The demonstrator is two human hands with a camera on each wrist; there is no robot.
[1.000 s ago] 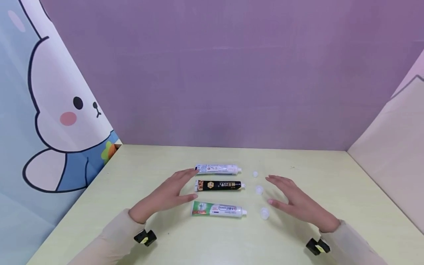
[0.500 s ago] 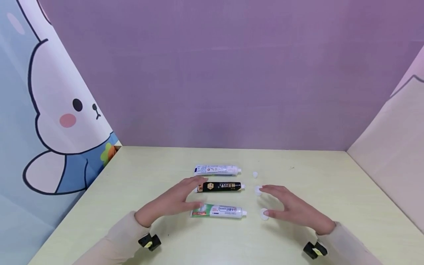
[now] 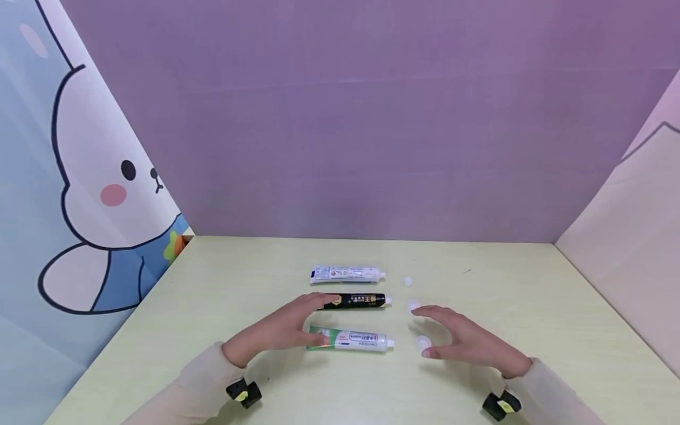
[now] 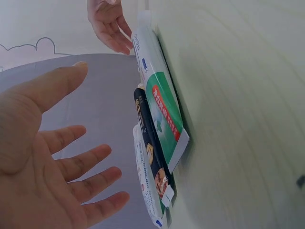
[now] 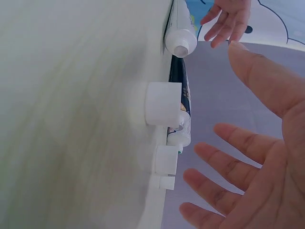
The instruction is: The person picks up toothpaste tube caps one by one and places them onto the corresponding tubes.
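Three toothpaste tubes lie side by side, uncapped nozzles to the right: a green-and-white tube (image 3: 363, 340) nearest, a black tube (image 3: 358, 301) in the middle, a white tube (image 3: 345, 274) farthest. My left hand (image 3: 281, 327) hovers by the tail ends of the near two, partly covering them; the left wrist view shows its fingers spread, apart from the tubes. Three white caps stand off the nozzles: a near cap (image 3: 423, 343), a middle cap (image 3: 413, 305) and a small far cap (image 3: 408, 281). Beside them my right hand (image 3: 473, 339) hovers, fingers apart and holding nothing.
All of it lies on a pale wood-grain table (image 3: 340, 389). A purple backdrop (image 3: 340, 118) rises behind its far edge, with a rabbit-print cloth (image 3: 79, 224) at left and a pale cloth (image 3: 637, 236) at right. Each wrist wears a small black camera.
My left hand has moved right and nearer, over the tail ends of the near two tubes. The right hand has come left and nearer, beside the near caps. Tubes and caps stay put.
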